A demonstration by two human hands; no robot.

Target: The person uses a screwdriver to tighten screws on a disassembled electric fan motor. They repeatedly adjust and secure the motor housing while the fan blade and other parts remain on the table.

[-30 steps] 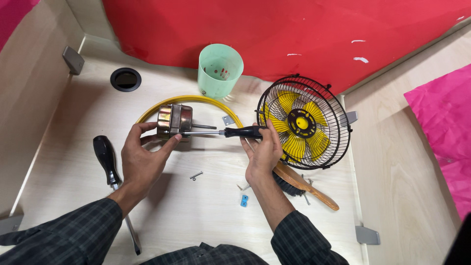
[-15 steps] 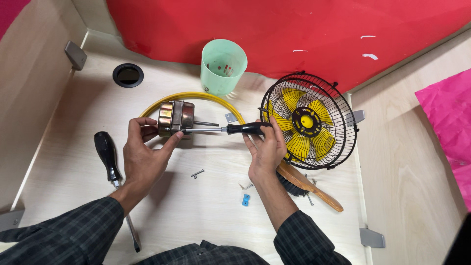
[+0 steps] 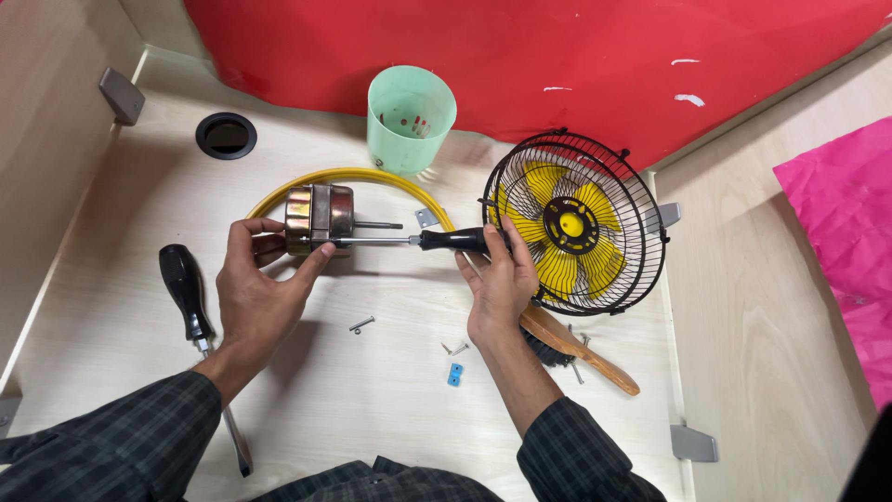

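Note:
My left hand (image 3: 260, 288) grips a small metal fan motor (image 3: 318, 217) with a shaft sticking out to its right, held just above the table. My right hand (image 3: 500, 279) holds a black-handled screwdriver (image 3: 437, 241) lying level, its tip set against the motor's side. A curved yellow ring (image 3: 372, 178) lies on the table behind the motor. A black wire fan cage with yellow blades (image 3: 576, 223) stands right beside my right hand.
A pale green plastic cup (image 3: 411, 116) stands at the back by the red sheet. A second black-handled screwdriver (image 3: 190, 307) lies at the left. Loose screws (image 3: 361, 324), a small blue piece (image 3: 454, 374) and a wooden-handled brush (image 3: 581, 351) lie near my wrists. A round hole (image 3: 226, 136) is at far left.
Both hands keep the same hold on the motor and screwdriver. The view has shifted slightly; nothing on the table has moved.

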